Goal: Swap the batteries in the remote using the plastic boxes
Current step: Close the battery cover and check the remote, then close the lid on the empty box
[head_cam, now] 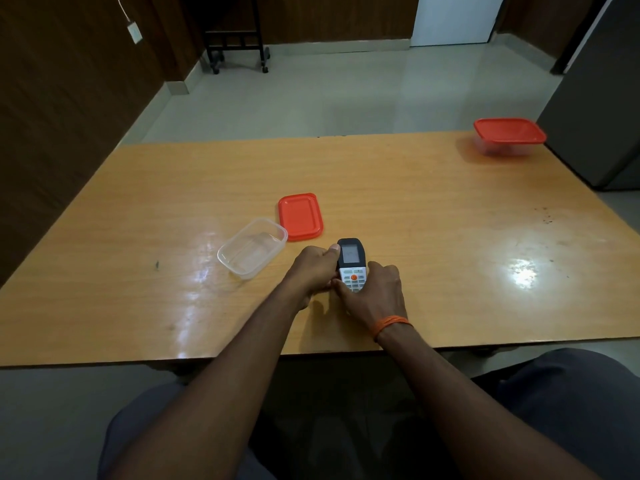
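Observation:
A remote [351, 258] with a dark screen end and a white keypad with an orange button sits face up between both hands, near the table's front middle. My left hand [313, 273] grips its left side, thumb by the screen. My right hand [375, 294] wraps the lower right end, covering part of the keypad. An open clear plastic box [252, 247] lies to the left, looking empty, with its red lid [300, 216] flat beside it. A second clear box with a red lid on [509, 136] stands at the far right corner. No batteries show.
The wooden table [450, 237] has glare patches and a few dark marks at right. A grey cabinet [599, 98] stands against the table's right corner. A black wheeled stand [237, 36] is across the floor. My knees sit below the front edge.

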